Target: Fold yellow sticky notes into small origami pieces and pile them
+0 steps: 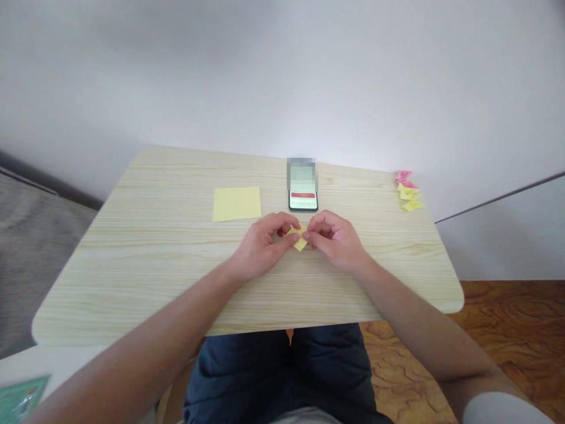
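A small folded piece of yellow paper, diamond-shaped from above, is pinched between both hands just over the middle of the table. My left hand grips its left corner between thumb and fingers. On the opposite side my right hand pinches the right corner, its thumb on top. Fingers cover much of the paper's upper part. Just beyond the hands lies a phone with a lit screen, partly blurred. Left of the phone rests a flat yellow sheet or pad of paper.
Several small folded paper pieces, pink and yellow, sit at the right rear edge of the light wooden table. A white wall stands behind it. A green packet lies at the lower left.
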Demonstrator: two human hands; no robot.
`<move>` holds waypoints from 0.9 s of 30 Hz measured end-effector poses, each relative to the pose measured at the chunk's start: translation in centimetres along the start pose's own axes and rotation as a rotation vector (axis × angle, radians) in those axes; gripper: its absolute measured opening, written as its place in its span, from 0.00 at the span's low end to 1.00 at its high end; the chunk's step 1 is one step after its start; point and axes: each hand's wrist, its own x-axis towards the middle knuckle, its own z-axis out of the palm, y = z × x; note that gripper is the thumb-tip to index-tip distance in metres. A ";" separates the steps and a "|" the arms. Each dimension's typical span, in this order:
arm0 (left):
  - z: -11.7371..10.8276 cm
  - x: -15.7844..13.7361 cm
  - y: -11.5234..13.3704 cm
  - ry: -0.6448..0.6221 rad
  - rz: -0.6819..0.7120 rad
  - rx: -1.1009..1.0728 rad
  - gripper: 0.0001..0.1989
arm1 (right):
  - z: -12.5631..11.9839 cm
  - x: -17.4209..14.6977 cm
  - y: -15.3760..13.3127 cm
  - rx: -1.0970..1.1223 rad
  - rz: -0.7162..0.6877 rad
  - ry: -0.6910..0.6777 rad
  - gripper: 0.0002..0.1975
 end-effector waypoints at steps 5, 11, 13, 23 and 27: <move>-0.6 -0.4 0.6 0.001 0.108 0.333 0.06 | 0.6 -1.8 0.4 -0.203 0.042 0.089 0.06; 0.2 -2.3 1.4 -0.130 0.171 0.516 0.10 | 1.3 -4.3 0.7 -0.590 -0.091 0.148 0.03; 0.8 -2.9 1.5 -0.109 0.161 0.537 0.11 | 1.3 -4.6 0.8 -0.691 -0.148 0.153 0.02; 1.8 -4.0 1.2 -0.048 0.183 0.566 0.11 | 0.4 -5.7 1.3 -0.782 -0.256 0.107 0.11; 1.8 -4.0 0.7 -0.056 0.241 0.588 0.09 | 0.0 -6.1 1.0 -0.792 -0.272 0.053 0.12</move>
